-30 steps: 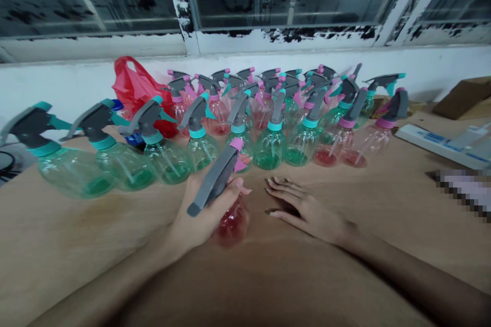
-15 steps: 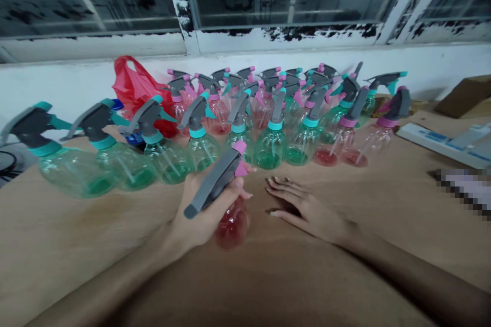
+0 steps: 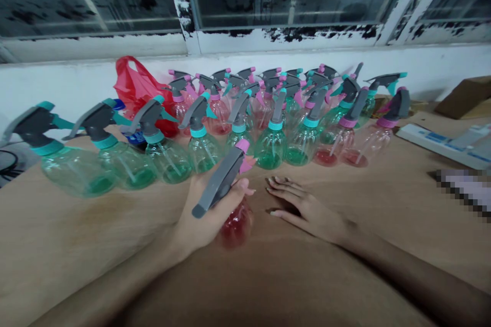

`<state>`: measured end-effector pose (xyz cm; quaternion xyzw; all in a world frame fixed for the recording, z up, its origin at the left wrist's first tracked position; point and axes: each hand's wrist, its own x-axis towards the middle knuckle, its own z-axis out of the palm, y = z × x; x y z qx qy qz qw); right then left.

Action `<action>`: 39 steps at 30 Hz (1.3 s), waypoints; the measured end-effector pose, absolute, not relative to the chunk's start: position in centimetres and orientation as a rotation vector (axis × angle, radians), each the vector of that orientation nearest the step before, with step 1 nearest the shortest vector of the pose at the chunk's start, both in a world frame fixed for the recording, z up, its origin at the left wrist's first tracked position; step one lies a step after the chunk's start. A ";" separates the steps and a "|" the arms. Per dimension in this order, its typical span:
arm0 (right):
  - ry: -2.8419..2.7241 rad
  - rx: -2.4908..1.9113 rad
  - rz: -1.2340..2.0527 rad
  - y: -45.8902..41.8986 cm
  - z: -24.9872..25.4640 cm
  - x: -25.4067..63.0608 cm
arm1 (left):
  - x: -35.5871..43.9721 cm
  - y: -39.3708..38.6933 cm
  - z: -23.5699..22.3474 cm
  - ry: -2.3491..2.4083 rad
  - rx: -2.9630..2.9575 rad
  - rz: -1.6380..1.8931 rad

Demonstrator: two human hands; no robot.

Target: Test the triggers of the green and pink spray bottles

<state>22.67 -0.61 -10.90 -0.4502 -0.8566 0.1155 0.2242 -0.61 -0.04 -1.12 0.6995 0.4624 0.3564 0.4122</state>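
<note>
My left hand point(image 3: 207, 209) is wrapped round the neck of a pink spray bottle point(image 3: 235, 226) with a grey trigger head and a pink nozzle. Its clear body shows reddish pink below my fingers, and the neck is hidden by them. To the right, my right hand point(image 3: 301, 204) lies on the wooden table point(image 3: 326, 281) with fingers stretched out and holds nothing. Just beyond both hands stands a front row of spray bottles, among them a green spray bottle point(image 3: 270, 150) and a pink-collared spray bottle point(image 3: 330, 148).
More pink and green bottles crowd behind the front row, beside a red plastic bag point(image 3: 140, 87). At the right lie a cardboard box point(image 3: 466, 97), a white and blue package point(image 3: 437, 140) and a pixelated flat object point(image 3: 468, 189). A white wall with windows rises behind.
My left hand has shifted slightly to the right with the pink spray bottle in it. My right hand stays in place.
</note>
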 end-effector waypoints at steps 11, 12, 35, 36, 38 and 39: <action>-2.381 -1.257 0.332 -0.6 -10.6 22.6 | -0.6 -0.1 -1.1 1.176 1.743 0.863; -2.383 -1.263 0.335 -0.7 -10.6 22.6 | -0.6 -0.1 -1.1 1.181 1.747 0.862; -2.336 -1.223 0.354 -0.6 -10.9 22.6 | -0.3 -0.2 -0.6 1.200 1.787 0.886; -2.339 -1.225 0.348 -0.6 -10.9 22.6 | -0.3 -0.2 -0.6 1.197 1.787 0.886; -2.345 -1.235 0.344 -0.6 -10.9 22.6 | -0.3 -0.2 -0.6 1.190 1.782 0.879; -2.347 -1.238 0.345 -0.6 -10.9 22.6 | -0.4 -0.2 -0.7 1.187 1.778 0.873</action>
